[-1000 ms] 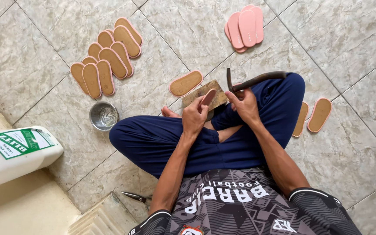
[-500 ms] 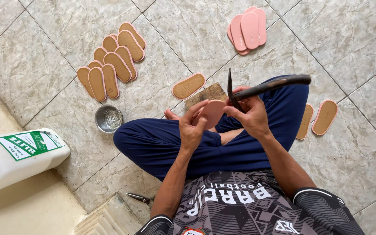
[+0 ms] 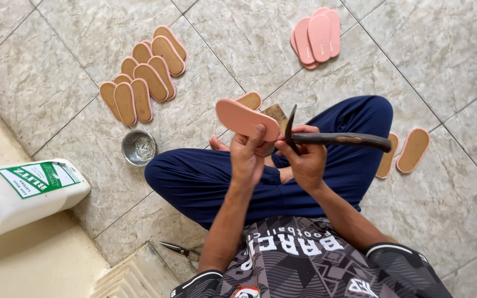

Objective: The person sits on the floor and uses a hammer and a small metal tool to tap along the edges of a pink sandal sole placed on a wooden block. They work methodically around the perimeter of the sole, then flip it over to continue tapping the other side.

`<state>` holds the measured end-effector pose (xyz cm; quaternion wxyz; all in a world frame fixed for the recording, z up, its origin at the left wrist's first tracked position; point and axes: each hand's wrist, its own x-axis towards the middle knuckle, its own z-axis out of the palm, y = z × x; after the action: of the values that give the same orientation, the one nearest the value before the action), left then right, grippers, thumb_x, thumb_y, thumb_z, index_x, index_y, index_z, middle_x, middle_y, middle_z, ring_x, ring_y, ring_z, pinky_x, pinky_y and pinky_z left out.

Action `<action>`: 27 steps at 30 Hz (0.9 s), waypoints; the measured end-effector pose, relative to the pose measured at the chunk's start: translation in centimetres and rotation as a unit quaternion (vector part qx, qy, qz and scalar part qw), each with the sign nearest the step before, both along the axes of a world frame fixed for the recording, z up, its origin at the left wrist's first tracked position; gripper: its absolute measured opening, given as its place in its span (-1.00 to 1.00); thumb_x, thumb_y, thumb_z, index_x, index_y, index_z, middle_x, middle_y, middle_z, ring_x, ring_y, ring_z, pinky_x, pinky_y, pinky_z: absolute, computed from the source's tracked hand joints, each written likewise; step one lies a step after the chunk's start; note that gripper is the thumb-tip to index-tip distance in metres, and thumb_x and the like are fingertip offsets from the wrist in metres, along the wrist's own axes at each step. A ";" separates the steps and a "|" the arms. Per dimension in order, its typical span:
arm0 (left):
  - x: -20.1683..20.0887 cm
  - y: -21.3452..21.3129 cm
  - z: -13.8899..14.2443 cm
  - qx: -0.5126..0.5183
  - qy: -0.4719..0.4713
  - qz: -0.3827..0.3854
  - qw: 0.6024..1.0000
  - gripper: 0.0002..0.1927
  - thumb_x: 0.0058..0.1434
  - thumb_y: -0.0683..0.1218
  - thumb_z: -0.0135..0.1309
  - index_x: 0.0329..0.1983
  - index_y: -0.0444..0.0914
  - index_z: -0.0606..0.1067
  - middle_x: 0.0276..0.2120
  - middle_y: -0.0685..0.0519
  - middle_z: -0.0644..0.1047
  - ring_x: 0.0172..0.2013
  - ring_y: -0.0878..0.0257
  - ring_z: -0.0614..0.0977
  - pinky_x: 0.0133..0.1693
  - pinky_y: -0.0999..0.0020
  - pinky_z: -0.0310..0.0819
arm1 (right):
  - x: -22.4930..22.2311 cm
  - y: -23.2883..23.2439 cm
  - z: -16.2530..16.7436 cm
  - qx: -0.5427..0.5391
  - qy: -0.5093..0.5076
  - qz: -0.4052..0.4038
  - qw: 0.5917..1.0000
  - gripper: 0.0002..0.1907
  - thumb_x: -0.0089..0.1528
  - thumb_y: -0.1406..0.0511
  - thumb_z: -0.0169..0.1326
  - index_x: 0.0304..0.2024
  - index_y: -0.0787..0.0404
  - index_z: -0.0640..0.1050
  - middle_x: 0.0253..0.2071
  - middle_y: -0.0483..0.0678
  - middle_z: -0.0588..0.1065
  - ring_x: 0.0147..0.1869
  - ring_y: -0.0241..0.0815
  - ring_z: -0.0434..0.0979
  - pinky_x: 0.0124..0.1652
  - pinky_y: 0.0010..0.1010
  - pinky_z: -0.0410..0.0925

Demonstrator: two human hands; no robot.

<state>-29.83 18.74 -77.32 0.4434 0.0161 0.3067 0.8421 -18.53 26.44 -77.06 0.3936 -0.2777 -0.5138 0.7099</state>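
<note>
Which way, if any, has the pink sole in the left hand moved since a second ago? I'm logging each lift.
Yes. The pink sole has come up off the wooden block at the knee, held by the left hand.

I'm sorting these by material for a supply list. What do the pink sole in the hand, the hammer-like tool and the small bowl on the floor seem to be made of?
Pink sole: probably foam or soft rubber; matte, even colour, thin flat edge.
Tool: dark curved head looks like metal; handle dark brown, likely worn wood, though that is unclear.
Bowl: metal, probably steel; silvery with bright reflections.
</note>
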 end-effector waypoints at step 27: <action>-3.7 -1.4 3.8 -0.036 0.031 -0.070 0.996 -0.75 0.38 -0.23 0.20 0.00 -0.52 0.48 -0.18 -0.14 0.64 -0.21 0.22 0.72 -0.11 0.38 0.65 | 2.9 8.0 6.8 0.097 -0.122 0.179 0.971 -0.78 0.30 0.29 0.25 -0.09 0.27 0.55 -0.41 -0.14 0.55 -0.42 -0.45 0.48 -0.45 -0.64 0.31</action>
<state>-33.54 17.38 -73.53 0.4916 0.0476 0.3482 0.7968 -15.61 34.47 -70.31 0.2193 -0.2261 -0.6659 0.6763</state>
